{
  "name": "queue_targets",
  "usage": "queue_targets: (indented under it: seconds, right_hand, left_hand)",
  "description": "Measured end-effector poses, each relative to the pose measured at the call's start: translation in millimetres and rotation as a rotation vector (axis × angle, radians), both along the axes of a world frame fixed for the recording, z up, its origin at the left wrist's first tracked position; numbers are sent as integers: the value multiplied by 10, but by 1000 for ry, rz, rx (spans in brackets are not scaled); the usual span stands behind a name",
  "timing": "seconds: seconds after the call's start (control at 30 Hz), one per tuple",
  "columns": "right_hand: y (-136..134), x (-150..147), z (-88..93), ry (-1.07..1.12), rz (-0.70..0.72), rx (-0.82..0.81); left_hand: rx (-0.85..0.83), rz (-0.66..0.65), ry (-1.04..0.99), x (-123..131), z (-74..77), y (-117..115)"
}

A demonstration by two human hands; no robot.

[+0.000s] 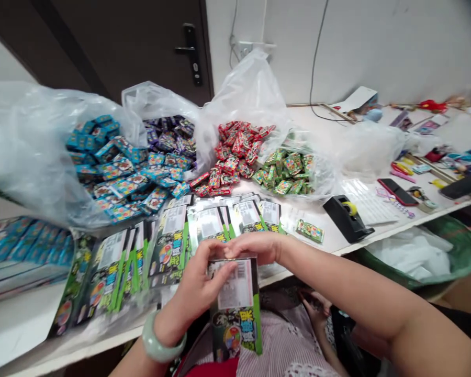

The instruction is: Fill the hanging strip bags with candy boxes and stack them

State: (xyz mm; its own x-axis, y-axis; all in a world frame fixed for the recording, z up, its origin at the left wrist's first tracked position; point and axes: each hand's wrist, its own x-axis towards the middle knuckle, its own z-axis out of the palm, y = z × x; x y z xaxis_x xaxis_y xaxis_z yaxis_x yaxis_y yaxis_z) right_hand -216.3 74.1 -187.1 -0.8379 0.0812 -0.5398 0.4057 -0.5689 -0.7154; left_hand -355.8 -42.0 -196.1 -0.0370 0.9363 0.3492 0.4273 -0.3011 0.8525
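Note:
My left hand (208, 277), with a pale green bangle at the wrist, grips a flat printed packet (235, 314) upright over my lap, the thumb across its front. The packet is black and green with a white label and coloured lettering. My right hand (259, 246) is closed at the packet's top edge, its fingertips meeting those of the left; the fingers are partly hidden. Just beyond the hands, rows of similar printed packets (210, 225) lie overlapping along the table. A single small green wrapped piece (310, 231) lies to the right of them.
Plastic bags spill small blue packs (121, 173), purple packs (172, 133), red packs (239, 144) and green packs (290, 167). A black tape dispenser (347, 217) and a phone (397, 192) stand to the right. A green sack (455, 246) hangs below the table edge.

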Motion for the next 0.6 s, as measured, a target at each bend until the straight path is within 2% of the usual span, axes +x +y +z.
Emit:
queue_targets:
  seconds: [0.07, 0.13, 0.17, 0.23, 0.3, 0.37, 0.4, 0.5, 0.6]
  right_hand:
    - [63, -4, -92, 44, 72, 27]
    - [224, 81, -127, -8, 141, 340]
    - [349, 161, -124, -84, 149, 557]
    - [675, 382, -92, -293, 66, 966]
    - [1045, 638, -68, -481, -108, 1176]
    - [1376, 863, -93, -665, -266, 1312]
    - [1507, 946, -130, -745, -319, 1364]
    - [1748, 1057, -304, -885, -374, 1444]
    - [1845, 1064, -476, -935, -407, 1461]
  left_hand:
    - [-52, -50, 34, -38, 44, 25]
    - [-102, -29, 26, -137, 73, 38]
    - [-128, 35, 7, -213, 83, 40]
    - [-187, 272, -79, -407, 96, 43]
    - [-244, 530, -245, -619, 96, 58]
    - [-265, 703, -448, -795, 70, 85]
    - [-273, 749, -537, -860, 44, 100]
    - [-333, 772, -665, -965, -81, 117]
    - [-416, 730, -641, -997, -190, 70]
